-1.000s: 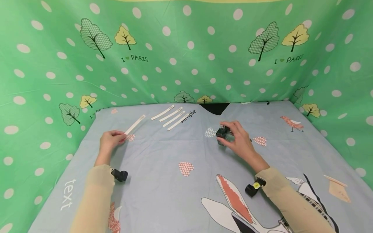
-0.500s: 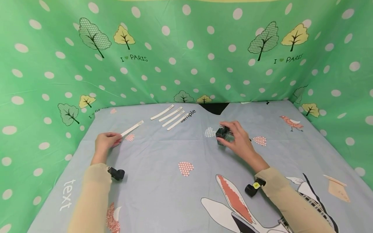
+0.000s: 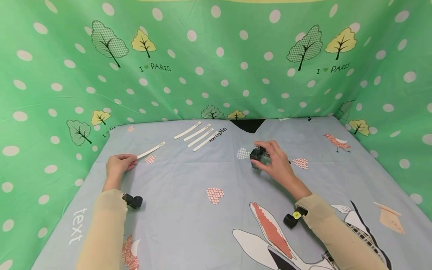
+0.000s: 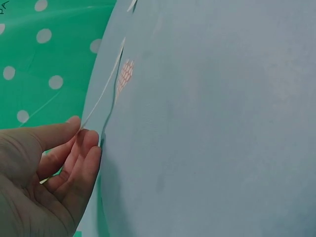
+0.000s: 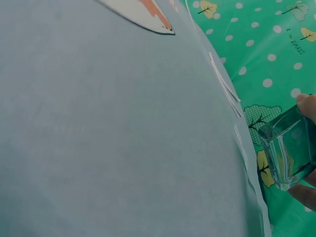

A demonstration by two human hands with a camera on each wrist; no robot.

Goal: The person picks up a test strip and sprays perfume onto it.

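Note:
My left hand [image 3: 118, 167] pinches one end of a thin white paper strip [image 3: 151, 150] between thumb and fingertips at the left of the table. In the left wrist view the strip [image 4: 105, 90] slants up and away from the fingertips, bowed a little, with its shadow beside it. Small print marks its far end. My right hand [image 3: 279, 165] grips a square clear glass perfume bottle [image 3: 265, 159], dark on one side, near the table's right middle. Part of the glass bottle [image 5: 286, 153] shows at the right edge of the right wrist view; fingers cover the rest.
Several more white paper strips [image 3: 197, 132] lie side by side, slanted, at the back of the table. A blue printed cloth [image 3: 189, 221] covers the tabletop. Green polka-dot curtains [image 3: 216, 56] hang behind and at both sides.
My left hand has shifted left and slightly nearer with its strip, which now lies at a flatter angle. The right hand and bottle have stayed in place.

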